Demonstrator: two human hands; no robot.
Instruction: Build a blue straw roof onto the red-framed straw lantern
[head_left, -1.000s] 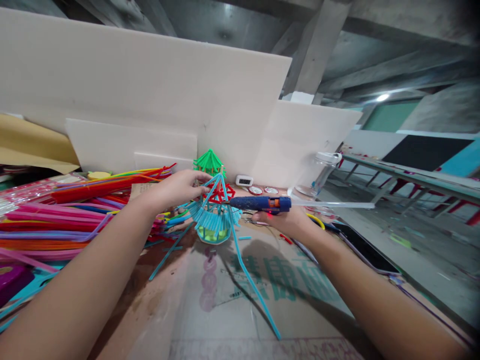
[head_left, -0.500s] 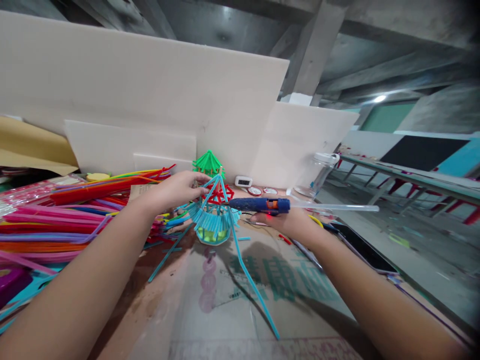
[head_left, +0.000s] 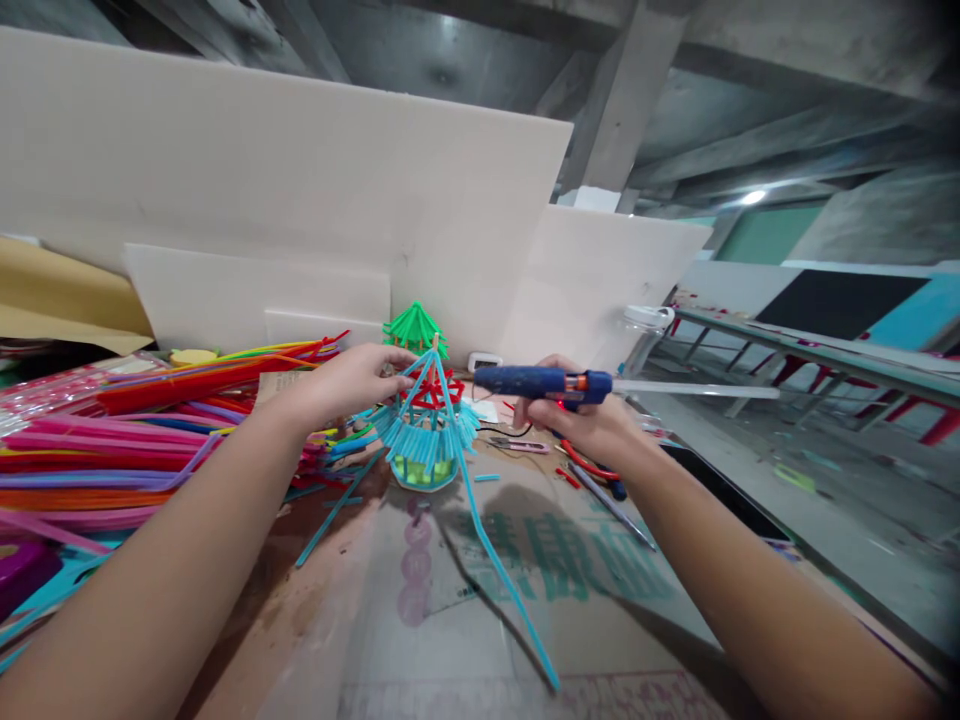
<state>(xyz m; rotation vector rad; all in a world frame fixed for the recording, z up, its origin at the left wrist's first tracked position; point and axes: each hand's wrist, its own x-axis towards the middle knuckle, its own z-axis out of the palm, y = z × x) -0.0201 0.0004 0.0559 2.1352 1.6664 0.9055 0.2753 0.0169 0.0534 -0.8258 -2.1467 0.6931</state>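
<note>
A small pavilion model (head_left: 426,440) stands on the cardboard, with light-blue pipe-cleaner roofing, a red lattice under its peak and a pale green base. Around the left side of its peak my left hand (head_left: 360,385) is closed, its fingertips partly hidden. One long light-blue pipe cleaner (head_left: 510,580) trails from the roof towards me. My right hand (head_left: 581,420) grips a dark blue hot glue gun (head_left: 525,381), a clear glue stick (head_left: 697,389) sticking out of its back. The nozzle points left at the model, a short gap away from it.
Bundles of coloured pipe cleaners (head_left: 112,440) cover the left side. A second model with a green roof (head_left: 415,325) stands behind. Pliers (head_left: 592,465), a pen-like tool (head_left: 611,505), a phone-like dark tablet (head_left: 724,490) and a clear jar (head_left: 641,340) lie or stand right. White boards (head_left: 285,190) rise behind.
The glue gun in my right hand has drawn back to the right and slightly up, away from the roof. My left hand has hardly moved at the model.
</note>
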